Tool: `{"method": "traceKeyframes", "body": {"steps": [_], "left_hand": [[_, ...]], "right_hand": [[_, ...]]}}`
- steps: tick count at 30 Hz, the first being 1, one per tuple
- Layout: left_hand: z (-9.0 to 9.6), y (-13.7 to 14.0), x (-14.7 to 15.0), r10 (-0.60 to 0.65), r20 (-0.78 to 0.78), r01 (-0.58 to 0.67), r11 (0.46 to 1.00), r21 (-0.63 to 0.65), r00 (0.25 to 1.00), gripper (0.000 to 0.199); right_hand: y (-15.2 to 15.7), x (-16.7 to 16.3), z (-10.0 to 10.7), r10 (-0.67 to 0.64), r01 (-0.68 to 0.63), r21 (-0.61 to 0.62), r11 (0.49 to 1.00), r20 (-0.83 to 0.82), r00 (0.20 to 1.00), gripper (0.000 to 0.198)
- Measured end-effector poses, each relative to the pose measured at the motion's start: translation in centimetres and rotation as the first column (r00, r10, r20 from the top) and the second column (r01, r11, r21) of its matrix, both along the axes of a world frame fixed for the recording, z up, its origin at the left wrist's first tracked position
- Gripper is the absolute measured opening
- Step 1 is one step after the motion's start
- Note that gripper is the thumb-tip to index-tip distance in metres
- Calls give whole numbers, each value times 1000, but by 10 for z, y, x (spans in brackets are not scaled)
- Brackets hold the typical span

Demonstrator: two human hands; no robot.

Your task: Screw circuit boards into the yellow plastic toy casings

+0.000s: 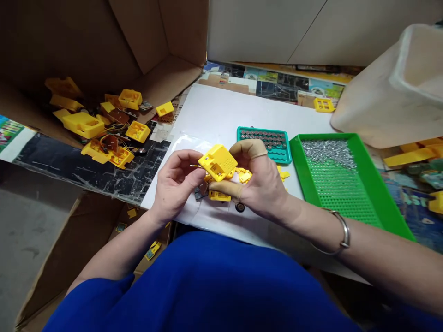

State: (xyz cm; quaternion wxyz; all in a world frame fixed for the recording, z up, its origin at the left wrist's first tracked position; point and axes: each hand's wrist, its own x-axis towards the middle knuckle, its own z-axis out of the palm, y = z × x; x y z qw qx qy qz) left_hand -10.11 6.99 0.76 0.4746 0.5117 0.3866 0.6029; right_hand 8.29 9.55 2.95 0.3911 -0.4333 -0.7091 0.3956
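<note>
Between my two hands, above the white board (207,110), is a yellow plastic housing (221,161) with a square opening and a patch of small holes. My left hand (178,184) grips its left side between thumb and fingers. On its right side, my right hand (258,177) holds it with thumb and forefinger, both in tan finger covers. Just below hang or lie another yellow part (219,196), a dark circuit piece (201,191) and a small round speaker-like disc (240,207); my hands partly hide how they connect.
A green perforated tray (346,198) of small metal screws stands right, beside a teal tray (263,131) of round metal pieces. At left, a cardboard box (183,69) spills yellow housings (83,124) with wires. A translucent bin (374,92) stands back right; another box (65,249) sits below.
</note>
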Motion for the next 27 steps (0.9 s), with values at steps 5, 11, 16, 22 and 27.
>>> {"method": "traceKeyframes", "body": {"steps": [5,11,16,22,27], "left_hand": [[1,2,2,27,-32,-28,999,-44,999,20],[9,2,-4,50,-136,-46,998,33,989,16],[20,2,-4,-11,-211,18,999,32,977,15],[13,3,-2,-44,-121,41,999,-28,992,21],[7,4,-2,-70,-77,67,997,-41,995,25]], "right_hand": [[-5,1,-3,-3,-2,-94,996,-54,999,61],[-13,7,-3,55,-115,-297,948,-204,977,51],[-18,10,0,25,-118,-368,922,-247,969,40],[-17,11,1,-46,-79,-429,900,-275,960,57],[-16,13,-1,-42,-99,-479,872,-275,961,66]]}}
